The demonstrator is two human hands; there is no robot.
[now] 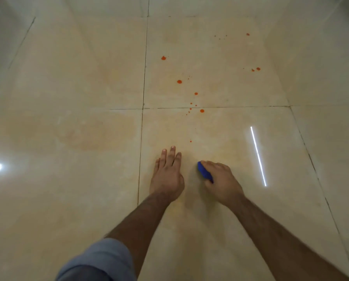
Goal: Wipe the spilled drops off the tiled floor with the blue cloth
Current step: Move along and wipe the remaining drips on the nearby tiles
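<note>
Gleaming under reflected lights, the beige tiled floor (68,138) carries scattered orange drops (179,81) across two tiles ahead of both hands. The left hand (167,175) lies flat, fingers straight, on the tile. Just beside it, the right hand (220,179) grips the bunched blue cloth (204,172) against the floor.

No readable text, label, brand, number or sign anywhere on the tiled floor (88,138).
</note>
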